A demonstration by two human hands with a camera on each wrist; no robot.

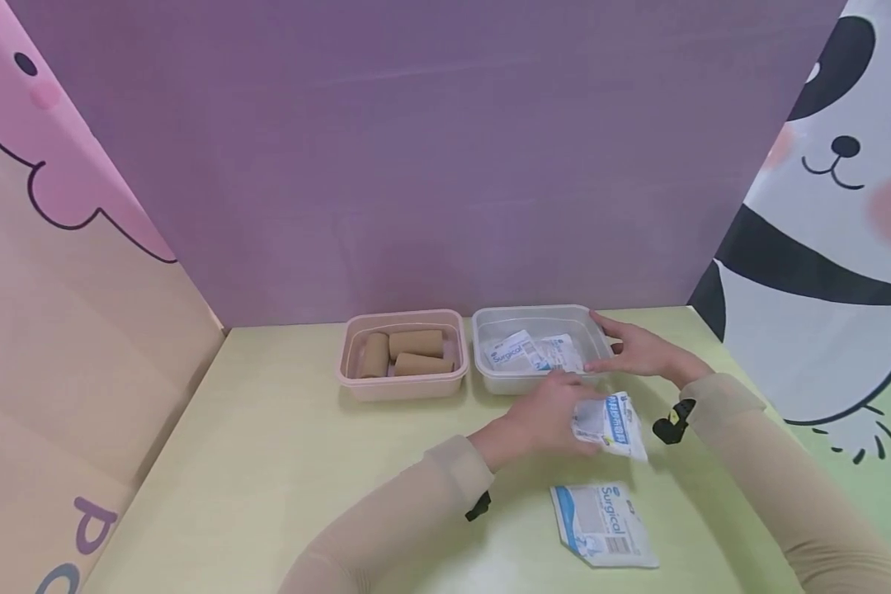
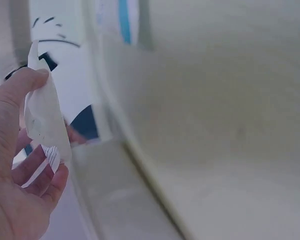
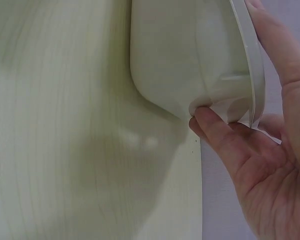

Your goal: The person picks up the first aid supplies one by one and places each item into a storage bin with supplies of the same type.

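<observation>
My left hand (image 1: pixel 542 417) pinches a small white-and-blue packet (image 1: pixel 618 425) between thumb and fingers, just in front of a white plastic box (image 1: pixel 505 384). The left wrist view shows the packet (image 2: pixel 47 112) from its edge, with the thumb on one side and the fingers on the other. At the box's right end, my right hand (image 1: pixel 644 353) holds the rim and corner. In the right wrist view, its fingers (image 3: pixel 215 130) curl against the outside of the box wall (image 3: pixel 170 55). White packets (image 1: pixel 516 352) printed "Surgical" lie inside that box.
One more "Surgical" packet (image 1: pixel 605 524) lies flat on the pale yellow table (image 1: pixel 282 495), nearer the body. Left of the white box stands a pink box (image 1: pixel 404 389) with brown cardboard tubes (image 1: pixel 416 342) in it. A purple panel (image 1: pixel 445 165) rises behind both boxes.
</observation>
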